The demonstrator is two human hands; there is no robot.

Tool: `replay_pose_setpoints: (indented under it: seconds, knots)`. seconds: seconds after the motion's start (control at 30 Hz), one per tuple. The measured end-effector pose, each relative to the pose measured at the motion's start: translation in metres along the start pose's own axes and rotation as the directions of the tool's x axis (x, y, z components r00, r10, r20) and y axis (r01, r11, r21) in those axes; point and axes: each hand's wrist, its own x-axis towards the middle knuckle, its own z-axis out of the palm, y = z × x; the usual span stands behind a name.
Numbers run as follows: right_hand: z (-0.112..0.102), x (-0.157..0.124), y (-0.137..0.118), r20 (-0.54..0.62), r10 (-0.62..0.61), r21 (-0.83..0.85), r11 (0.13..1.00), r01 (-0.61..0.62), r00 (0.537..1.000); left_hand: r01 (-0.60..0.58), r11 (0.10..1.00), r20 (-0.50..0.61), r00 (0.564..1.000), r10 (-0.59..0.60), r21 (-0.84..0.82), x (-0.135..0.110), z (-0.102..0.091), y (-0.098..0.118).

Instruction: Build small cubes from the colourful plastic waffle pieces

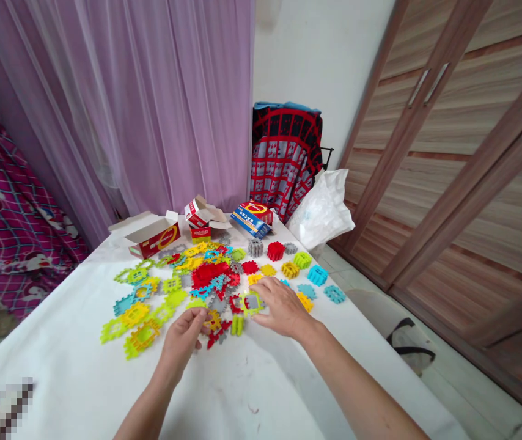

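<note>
My right hand (283, 305) reaches in from the right, its thumb and fingers closed on the edge of a yellow-green square building piece (244, 304) with an open middle. My left hand (183, 339) has its fingertips drawn together beside a yellow toothed piece (214, 321); whether anything is pinched in them is hidden. Between the hands, close to the front of the pile, a small stack of green pieces (237, 325) stands on edge. Red pieces (217, 335) lie by the left fingertips. Farther back sits a large red piece (208, 274) with a blue toothed piece (217, 286) against it.
Linked green and yellow pieces (144, 335) spread across the left. At the right stand toothed blocks in red (275, 250), blue (317, 275) and other colours. Opened cartons (155, 238) and a blue box (249, 221) line the back, near a white bag (320, 208).
</note>
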Motion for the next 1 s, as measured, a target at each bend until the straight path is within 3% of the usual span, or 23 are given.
replay_pose_setpoints:
  seconds: [0.13, 0.3, 0.37, 0.47, 0.57, 0.63, 0.8, 1.0]
  knots:
    - [-0.004, -0.006, 0.014, 0.005, 0.064, -0.060, 0.996, -0.063, 0.998, -0.062, 0.998, -0.069, 0.996, 0.063, 0.010, 0.004, -0.005, -0.012]
    - [-0.010, -0.010, 0.046, -0.074, 0.281, -0.123, 0.950, -0.288, 0.957, -0.134, 0.987, -0.115, 0.983, 0.143, 0.086, 0.009, -0.015, -0.028]
    - [-0.017, -0.009, 0.071, -0.121, 0.422, -0.146, 0.888, -0.436, 0.899, -0.156, 0.983, -0.140, 0.976, 0.168, 0.094, 0.013, -0.020, -0.033]
    - [-0.033, -0.003, 0.113, -0.150, 0.655, -0.197, 0.714, -0.671, 0.741, -0.153, 0.983, -0.181, 0.969, 0.169, 0.097, 0.017, -0.023, -0.037]
    - [-0.045, 0.010, 0.148, -0.124, 0.777, -0.250, 0.578, -0.777, 0.617, -0.138, 0.985, -0.202, 0.967, 0.156, 0.101, 0.017, -0.023, -0.037]
    - [-0.047, 0.020, 0.164, -0.102, 0.816, -0.276, 0.526, -0.805, 0.568, -0.129, 0.985, -0.210, 0.966, 0.150, 0.110, 0.016, -0.023, -0.035]
    - [-0.027, 0.036, 0.184, -0.063, 0.845, -0.340, 0.482, -0.808, 0.531, -0.091, 0.989, -0.224, 0.968, 0.117, 0.121, 0.017, -0.024, -0.032]
    - [-0.007, 0.039, 0.196, -0.039, 0.840, -0.379, 0.490, -0.785, 0.542, -0.080, 0.982, -0.238, 0.964, 0.119, 0.170, 0.021, -0.024, -0.033]
